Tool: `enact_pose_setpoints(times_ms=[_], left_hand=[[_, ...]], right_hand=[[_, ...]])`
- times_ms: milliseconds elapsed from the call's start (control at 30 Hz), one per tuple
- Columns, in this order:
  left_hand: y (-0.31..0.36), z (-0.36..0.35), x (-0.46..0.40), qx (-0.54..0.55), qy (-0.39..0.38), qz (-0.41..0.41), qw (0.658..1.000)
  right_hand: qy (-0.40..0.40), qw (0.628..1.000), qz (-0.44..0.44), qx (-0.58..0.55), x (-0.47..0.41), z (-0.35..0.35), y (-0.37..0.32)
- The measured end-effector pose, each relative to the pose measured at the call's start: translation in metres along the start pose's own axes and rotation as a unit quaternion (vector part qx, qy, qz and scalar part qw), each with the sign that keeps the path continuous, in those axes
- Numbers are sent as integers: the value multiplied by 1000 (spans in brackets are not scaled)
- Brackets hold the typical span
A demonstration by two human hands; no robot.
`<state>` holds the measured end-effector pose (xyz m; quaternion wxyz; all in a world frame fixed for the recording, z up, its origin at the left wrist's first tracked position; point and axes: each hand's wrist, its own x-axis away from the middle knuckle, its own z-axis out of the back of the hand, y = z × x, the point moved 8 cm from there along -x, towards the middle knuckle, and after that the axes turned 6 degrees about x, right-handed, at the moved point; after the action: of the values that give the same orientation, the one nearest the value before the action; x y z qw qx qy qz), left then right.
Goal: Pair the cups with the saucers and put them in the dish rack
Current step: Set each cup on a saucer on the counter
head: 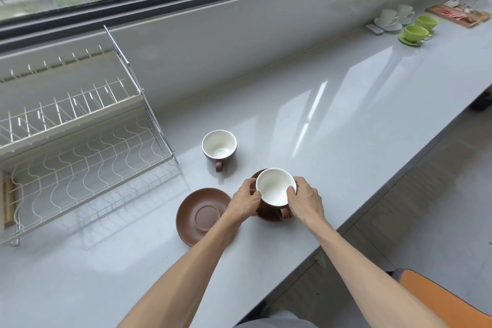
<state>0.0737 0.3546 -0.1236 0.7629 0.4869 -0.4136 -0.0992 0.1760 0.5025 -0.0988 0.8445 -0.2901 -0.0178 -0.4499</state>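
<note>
Between your hands: a brown cup [275, 187] with a white inside, sitting on a brown saucer [269, 214], mouth up.
Left hand [246, 201]: closed on the cup's left wall, fingers curled at the saucer's edge.
Right hand [306, 198]: closed on the cup's right wall, fingertips over the rim.
Cup heading: upright, axis vertical; its handle points back toward you, between your wrists.
Just left of your left hand: a second brown saucer [203, 216], bare, flat on the surface [346, 120].
Beyond your hands: a second brown cup [219, 145], upright, handle toward you, not yet on a saucer.
Far left of your hands: the dish rack [80, 141], with no crockery in it.
Progress: early. You look to have one pair assembled but not yet racked; the other cup and saucer lie apart.
Left to do: carry this pair to the rack, then match and rack the second.
Far right, beyond reach: green and white cups [404, 24] already on saucers.
</note>
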Motion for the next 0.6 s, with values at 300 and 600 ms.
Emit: enact_pose_setpoints(times_ms=[300, 600], left_hand=[[19, 27, -12, -161, -54, -2, 985], [63, 91, -18, -471, -33, -78, 878]], right_hand=[[50, 980, 71, 179, -16, 25, -38], [81, 956, 191, 209, -40, 23, -122]])
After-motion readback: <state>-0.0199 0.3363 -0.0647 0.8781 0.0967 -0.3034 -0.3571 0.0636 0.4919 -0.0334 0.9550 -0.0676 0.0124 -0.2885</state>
